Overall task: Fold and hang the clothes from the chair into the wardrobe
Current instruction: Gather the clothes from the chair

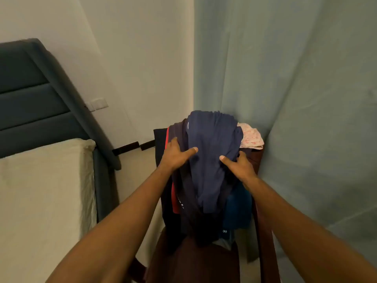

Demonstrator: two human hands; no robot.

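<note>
Here, navy garment (212,152) between both gripping hands.

Both my arms reach up from the bottom of the frame to the pile of clothes (206,180) draped over the back of the chair (263,231) at centre. My left hand (175,154) grips the pile's left edge, thumb laid on the navy garment (212,152) on top. My right hand (238,164) holds that garment's right side, thumb pointing left. A pink cloth (251,137) lies at the pile's upper right, a teal piece (238,209) hangs lower right. A curtain (295,88) fills the right side. The bed (40,190) and headboard (30,99) sit at left.
</note>
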